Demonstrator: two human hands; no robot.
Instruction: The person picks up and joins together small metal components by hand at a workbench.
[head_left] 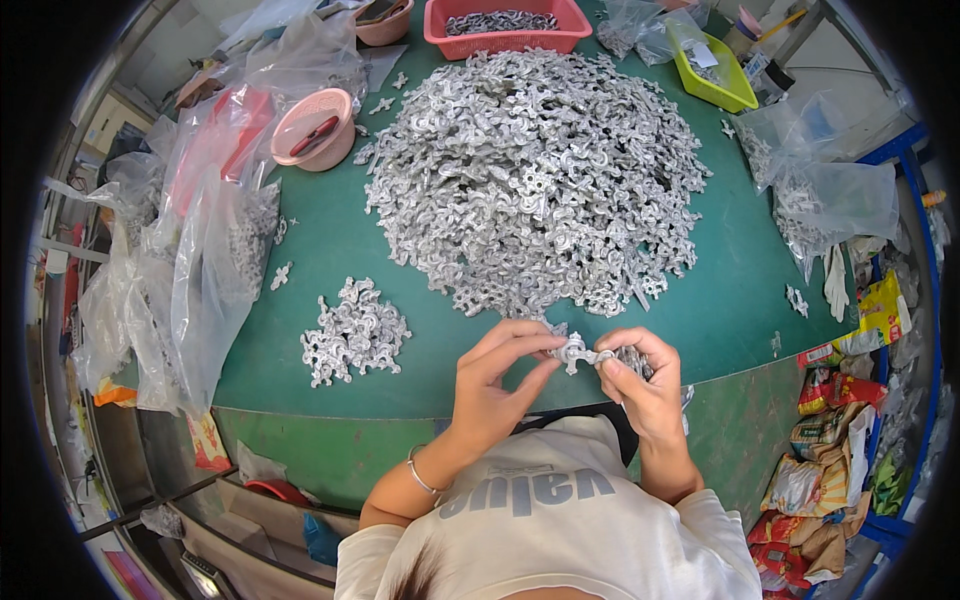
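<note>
Both hands pinch one small metal casting at the near table edge.

Left hand and right hand close fingertips on a silvery casting; more pieces in the right palm are half hidden. Beyond lie a big heap, a small pile and a red basket, cut off on the green table.

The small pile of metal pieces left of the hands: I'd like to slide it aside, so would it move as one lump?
Probably not: the small pile is loose, separate pieces, so it would likely scatter. They look rigid cast metal, probably heavy for their size. Their lobed shapes may snag together rather than roll on the green table.
</note>
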